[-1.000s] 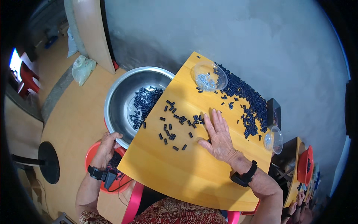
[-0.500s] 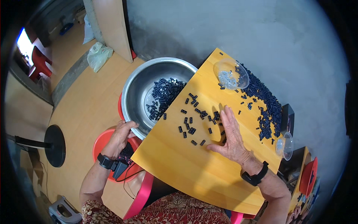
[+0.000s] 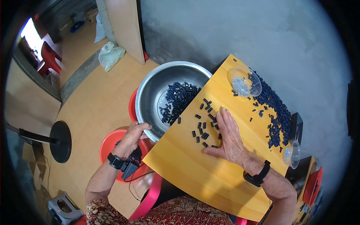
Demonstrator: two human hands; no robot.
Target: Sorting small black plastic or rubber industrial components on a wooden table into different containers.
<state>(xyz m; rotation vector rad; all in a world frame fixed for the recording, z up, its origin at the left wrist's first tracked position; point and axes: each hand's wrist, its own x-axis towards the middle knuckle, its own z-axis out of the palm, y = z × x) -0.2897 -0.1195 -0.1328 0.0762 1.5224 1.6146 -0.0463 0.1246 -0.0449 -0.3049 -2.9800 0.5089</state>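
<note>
My left hand point(image 3: 132, 139) is closed on the near-left rim of a wide metal basin point(image 3: 150, 93). Many small black rectangular plastic pieces point(image 3: 179, 98) lie heaped inside the basin, partly hidden by the edge of the yellow wooden table point(image 3: 176, 165), which overlaps it. Flat on the tabletop rests my right hand point(image 3: 229, 139), fingers stretched and thumb out to the left. Loose black pieces point(image 3: 205, 135) are scattered just left of its palm and fingers, between it and the basin; some touch the hand. Nothing is gripped in the right hand.
A large pile of black pieces point(image 3: 278, 108) lines the table's far right side. Two clear plastic bowls point(image 3: 252, 88) with small shiny parts stand beside it. A red tub point(image 3: 108, 150) with dark contents sits on the floor below my left hand. A black round stand base point(image 3: 60, 141) is further left.
My right hand has slid left across the table, and the loose pieces are bunched closer toward the basin. My left hand keeps its hold on the rim. The whole view has shifted slightly.
</note>
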